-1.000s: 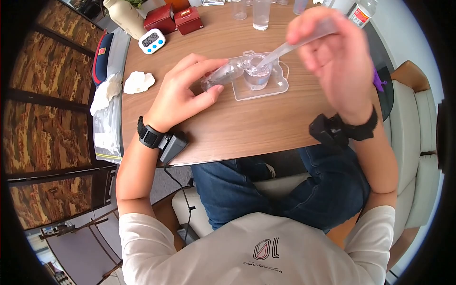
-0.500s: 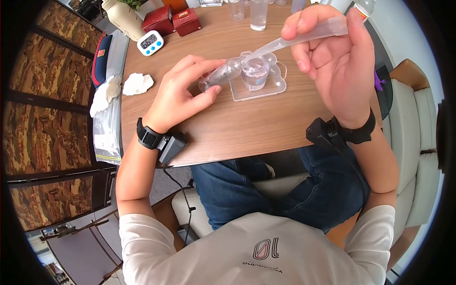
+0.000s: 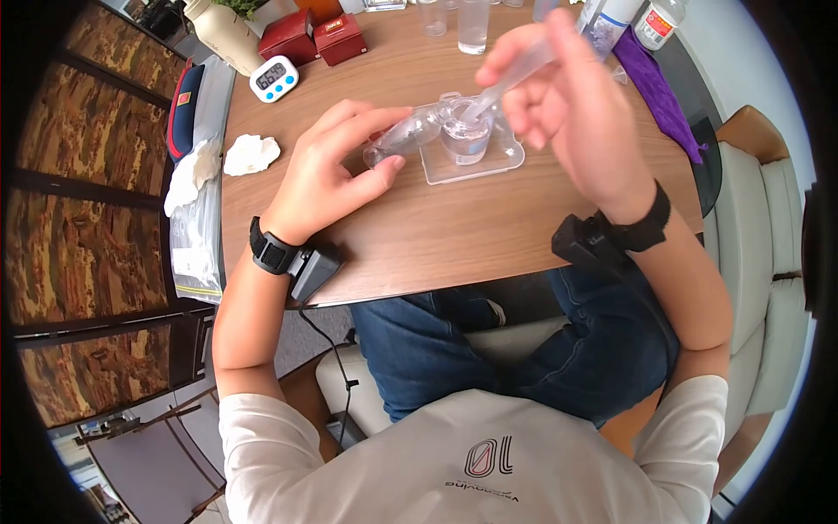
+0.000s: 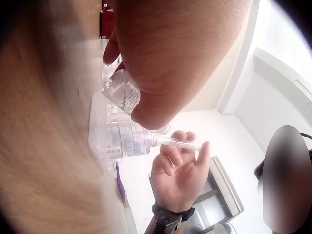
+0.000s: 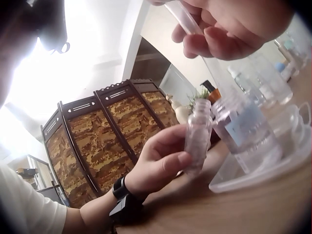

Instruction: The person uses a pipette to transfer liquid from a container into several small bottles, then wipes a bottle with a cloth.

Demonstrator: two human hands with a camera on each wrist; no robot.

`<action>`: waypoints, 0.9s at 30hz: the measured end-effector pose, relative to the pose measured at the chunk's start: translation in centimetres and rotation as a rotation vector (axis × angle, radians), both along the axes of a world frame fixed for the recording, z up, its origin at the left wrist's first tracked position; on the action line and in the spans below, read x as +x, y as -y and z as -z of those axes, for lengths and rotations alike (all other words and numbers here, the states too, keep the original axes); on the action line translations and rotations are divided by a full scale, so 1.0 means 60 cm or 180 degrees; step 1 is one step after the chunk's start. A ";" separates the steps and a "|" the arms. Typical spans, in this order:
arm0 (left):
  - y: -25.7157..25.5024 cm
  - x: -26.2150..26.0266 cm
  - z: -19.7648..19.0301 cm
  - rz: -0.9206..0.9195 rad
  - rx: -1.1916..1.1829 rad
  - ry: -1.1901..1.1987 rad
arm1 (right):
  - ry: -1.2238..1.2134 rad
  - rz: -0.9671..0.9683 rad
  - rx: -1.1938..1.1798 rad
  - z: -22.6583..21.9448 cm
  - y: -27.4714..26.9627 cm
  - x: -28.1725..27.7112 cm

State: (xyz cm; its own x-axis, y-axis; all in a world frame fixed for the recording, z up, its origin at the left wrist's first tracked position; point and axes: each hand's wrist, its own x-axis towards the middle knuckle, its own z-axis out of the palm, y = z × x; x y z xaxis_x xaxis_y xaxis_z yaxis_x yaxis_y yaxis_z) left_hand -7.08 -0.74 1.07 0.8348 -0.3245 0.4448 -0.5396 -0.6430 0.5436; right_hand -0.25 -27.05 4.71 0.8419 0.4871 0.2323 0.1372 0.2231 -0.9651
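Note:
My left hand [image 3: 332,170] grips a small clear bottle [image 5: 197,139] between thumb and fingers, tilted with its mouth right beside the jar's rim. The wider clear jar [image 3: 465,147], part filled with clear liquid, stands upright in a shallow clear plastic tray [image 3: 510,163]. Above it, my right hand [image 3: 589,131] pinches the upper part of a translucent plastic dropper [image 3: 524,70] between thumb and fingers. The dropper slants down to the left, its thin tip inside the jar's mouth. In the right wrist view, the jar has a pale blue label.
A white timer [image 3: 275,79], dark red boxes [image 3: 340,39] and a cream bottle [image 3: 223,35] stand at the back left. Crumpled tissue [image 3: 251,155] lies left of my left hand. Behind the tray is a glass [image 3: 473,28]; a purple cloth [image 3: 659,96] lies at the right.
My right hand first swung the dropper from the jar to the small bottle's mouth, then brought it back and left into the jar. My left hand has stayed nearly still, holding the bottle.

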 end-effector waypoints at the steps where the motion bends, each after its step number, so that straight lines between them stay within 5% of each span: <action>1: 0.000 0.001 0.000 0.0008 0.0005 0.0000 | 0.0000 0.0008 0.0005 0.011 -0.005 0.001; 22: 0.000 0.000 -0.001 -0.0002 0.0026 0.0060 | 0.0021 -0.0212 -0.0134 0.022 -0.008 0.002; 27: -0.005 0.000 0.001 0.0011 0.0037 0.0044 | 0.0459 -0.0087 0.0521 -0.018 0.034 0.014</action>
State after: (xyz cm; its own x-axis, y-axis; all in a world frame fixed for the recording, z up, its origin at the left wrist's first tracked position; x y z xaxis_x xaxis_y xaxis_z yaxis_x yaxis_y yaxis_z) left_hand -7.08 -0.42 1.01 0.8273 -0.3327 0.4525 -0.5494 -0.6472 0.5285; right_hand 0.59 -29.11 5.76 0.7813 0.4550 0.4273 0.2630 0.3808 -0.8865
